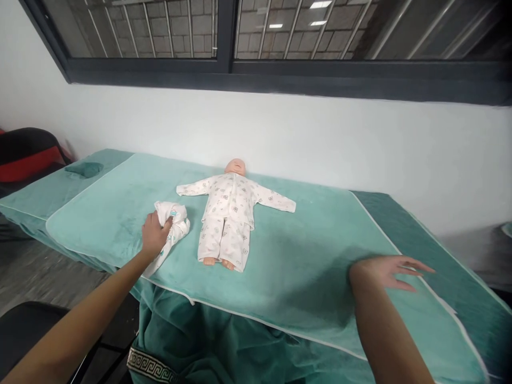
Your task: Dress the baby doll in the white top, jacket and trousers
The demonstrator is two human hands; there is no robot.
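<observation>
A baby doll [230, 205] lies on its back, dressed in a white patterned long-sleeved top and matching trousers, arms spread and feet toward me. To its left, my left hand [156, 233] grips a crumpled white patterned cloth [179, 220] that looks like a baby garment. Part of that cloth trails down toward the near edge of the bed, and its exact shape is hidden in the folds. Over the right part of the bed my right hand [390, 272] is held with fingers stretched out, holding nothing, well apart from the doll.
A light green cover [304, 256] with white piping lies over a darker green massage bed [376, 205], which has a face hole [85, 169] at the left. A wall and a barred window [224, 66] stand behind. Chairs are at the far left [30, 157] and near left [32, 333].
</observation>
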